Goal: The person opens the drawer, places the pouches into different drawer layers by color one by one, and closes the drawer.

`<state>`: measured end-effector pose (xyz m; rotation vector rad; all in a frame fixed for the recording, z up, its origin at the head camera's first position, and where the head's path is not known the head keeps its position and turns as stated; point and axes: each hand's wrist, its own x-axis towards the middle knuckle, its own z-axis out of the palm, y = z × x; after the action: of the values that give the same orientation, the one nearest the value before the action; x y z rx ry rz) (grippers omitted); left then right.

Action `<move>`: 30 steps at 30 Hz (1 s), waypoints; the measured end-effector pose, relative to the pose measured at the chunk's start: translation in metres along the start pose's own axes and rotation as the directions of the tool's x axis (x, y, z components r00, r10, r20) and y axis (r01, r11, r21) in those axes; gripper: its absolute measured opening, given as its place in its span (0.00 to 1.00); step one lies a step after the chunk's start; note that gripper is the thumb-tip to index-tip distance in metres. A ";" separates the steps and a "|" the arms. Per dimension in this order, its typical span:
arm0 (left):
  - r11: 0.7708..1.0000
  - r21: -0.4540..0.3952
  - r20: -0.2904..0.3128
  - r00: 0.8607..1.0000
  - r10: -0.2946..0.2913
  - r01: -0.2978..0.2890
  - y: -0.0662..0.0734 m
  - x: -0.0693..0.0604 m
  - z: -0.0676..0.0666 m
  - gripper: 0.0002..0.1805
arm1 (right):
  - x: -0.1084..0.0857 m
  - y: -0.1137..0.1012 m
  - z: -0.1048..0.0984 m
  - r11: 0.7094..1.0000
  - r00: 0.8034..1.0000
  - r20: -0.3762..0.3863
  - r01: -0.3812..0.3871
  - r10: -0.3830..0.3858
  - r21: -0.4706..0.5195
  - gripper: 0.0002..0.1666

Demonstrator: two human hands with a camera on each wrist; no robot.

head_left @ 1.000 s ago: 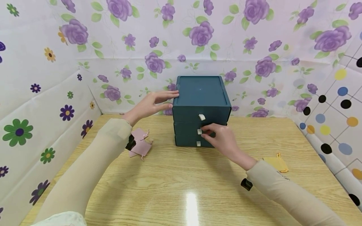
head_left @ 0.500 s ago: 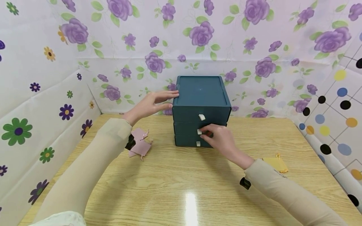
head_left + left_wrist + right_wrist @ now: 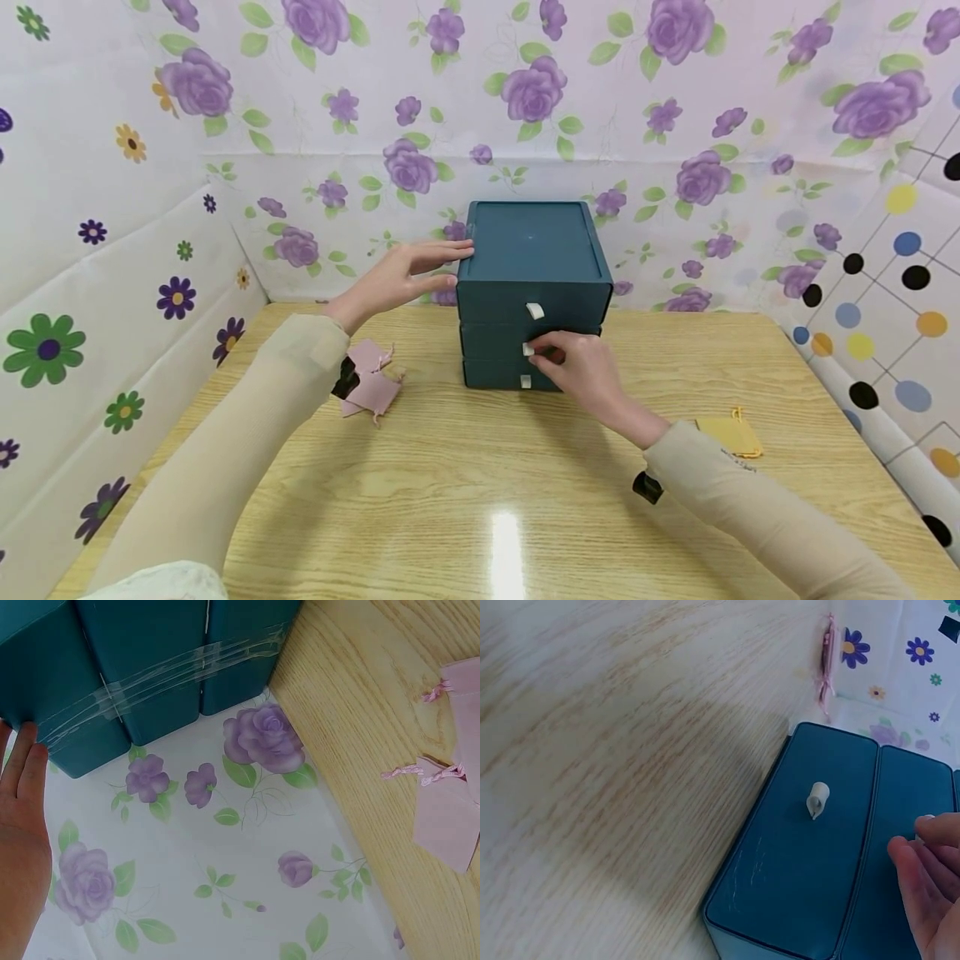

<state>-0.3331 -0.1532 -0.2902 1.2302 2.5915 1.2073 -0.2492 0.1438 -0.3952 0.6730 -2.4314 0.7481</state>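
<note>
3-drawer smooth box | R fingers pinch white mid tab | woodgrain tbl

The person's left arm, in a long cream fabric sleeve, slanted up and inward from the lower left, leaving a bare left wrist beyond the cuff. The bare left hand stretched forward, its fingers extended and nearly straight, the thumb held apart below them. The right arm, sleeved in the same cream fabric, came in from the lower right toward the middle. The bare right hand sat lower in the head view than the left one, its index finger bent and thumb drawn close to it in a pinching grip. The right wrist view caught only part of that hand.
</note>
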 end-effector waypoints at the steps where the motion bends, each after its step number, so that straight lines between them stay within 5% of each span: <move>1: 1.000 -0.003 -0.001 1.000 0.001 -0.001 0.000 0.000 0.000 0.26 | 0.000 0.000 0.000 1.000 1.000 -0.004 -0.001 0.001 0.009 0.07; 18: 1.000 0.003 -0.002 1.000 0.008 -0.008 0.001 -0.002 0.002 0.26 | -0.001 0.001 0.003 0.973 0.994 0.052 -0.110 0.101 0.204 0.05; 30: 1.000 -0.005 -0.008 1.000 0.016 -0.016 0.000 0.000 0.001 0.26 | -0.008 0.001 -0.001 0.959 0.988 0.087 -0.143 0.125 0.244 0.07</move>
<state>-0.3325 -0.1523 -0.2912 1.2496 2.5880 1.2229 -0.2436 0.1477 -0.3994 0.6419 -2.4901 1.1168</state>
